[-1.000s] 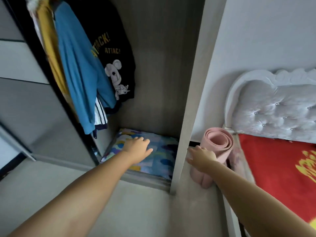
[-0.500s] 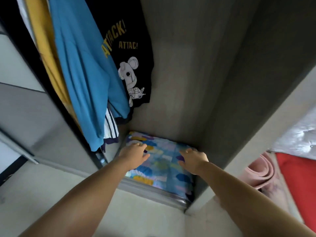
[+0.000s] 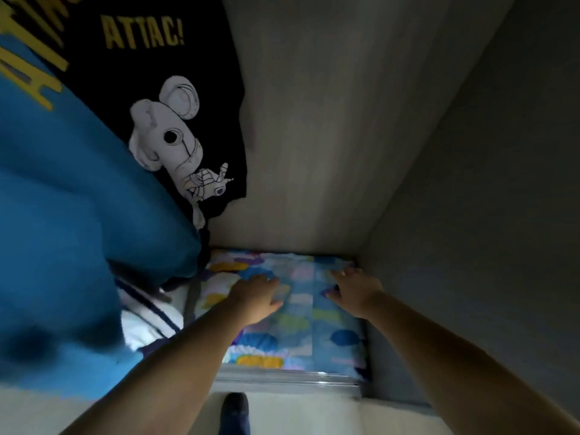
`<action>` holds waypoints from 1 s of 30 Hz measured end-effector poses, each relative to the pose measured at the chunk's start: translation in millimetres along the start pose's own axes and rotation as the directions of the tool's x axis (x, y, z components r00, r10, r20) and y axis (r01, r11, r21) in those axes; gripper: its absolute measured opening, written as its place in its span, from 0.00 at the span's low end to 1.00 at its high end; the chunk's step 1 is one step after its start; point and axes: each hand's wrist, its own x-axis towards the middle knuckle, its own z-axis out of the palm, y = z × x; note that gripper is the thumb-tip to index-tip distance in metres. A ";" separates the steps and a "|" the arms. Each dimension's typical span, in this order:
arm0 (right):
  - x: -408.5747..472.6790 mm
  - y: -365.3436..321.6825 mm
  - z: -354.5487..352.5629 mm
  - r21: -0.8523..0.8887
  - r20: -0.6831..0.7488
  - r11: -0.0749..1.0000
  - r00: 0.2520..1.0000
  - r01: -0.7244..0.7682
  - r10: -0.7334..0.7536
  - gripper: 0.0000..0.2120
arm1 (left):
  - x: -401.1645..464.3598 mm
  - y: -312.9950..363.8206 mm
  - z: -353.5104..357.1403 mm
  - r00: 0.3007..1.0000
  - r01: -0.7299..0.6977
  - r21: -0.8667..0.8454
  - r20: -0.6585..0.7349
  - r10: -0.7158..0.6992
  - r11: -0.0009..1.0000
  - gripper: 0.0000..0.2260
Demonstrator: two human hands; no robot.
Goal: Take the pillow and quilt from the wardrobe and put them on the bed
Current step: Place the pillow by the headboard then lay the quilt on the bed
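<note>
Bedding [image 3: 301, 321] with a blue, yellow and white cloud-like print lies folded on the wardrobe floor, in the lower middle of the frame, filling the bottom of the wardrobe [image 3: 345, 152] from the back wall to the metal track at the front. I cannot tell whether it is the pillow, the quilt or both stacked.

My left hand [image 3: 255, 298] rests palm down on the bedding's left half, fingers fairly straight and close together, thumb out toward the right. My right hand [image 3: 353, 291] lies on the right half, close to the grey side wall, fingers reaching toward the back edge and slightly bent; I cannot tell whether they are gripping the fabric or only pressing on it.

At the left of the frame hang a blue top [image 3: 72, 215] and, behind it, a black shirt [image 3: 175, 89] with yellow letters and a white cartoon mouse. A white striped garment [image 3: 147, 321] shows below the blue one. A dark-socked foot [image 3: 233, 409] stands at the bottom centre.
</note>
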 end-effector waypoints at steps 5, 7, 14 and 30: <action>98.1 -5.3 53.7 0.046 0.102 0.998 0.994 -0.032 0.028 0.30 | 95.4 -46.4 58.7 0.995 -0.023 -0.013 0.095 0.024 1.000 0.23; 148.1 -3.8 91.0 0.024 0.116 0.999 0.993 -0.031 0.029 0.30 | 142.9 -61.4 100.5 0.994 0.023 -0.011 0.108 -0.021 1.000 0.23; 309.0 11.2 237.4 0.035 0.108 0.999 0.994 -0.030 0.026 0.36 | 288.1 -109.3 264.2 0.999 0.028 -0.001 0.033 -0.028 1.000 0.32; 537.3 52.7 378.3 -0.006 0.150 1.000 0.988 -0.023 0.023 0.68 | 496.5 -247.5 428.0 0.980 -0.100 0.069 0.180 0.087 0.993 0.60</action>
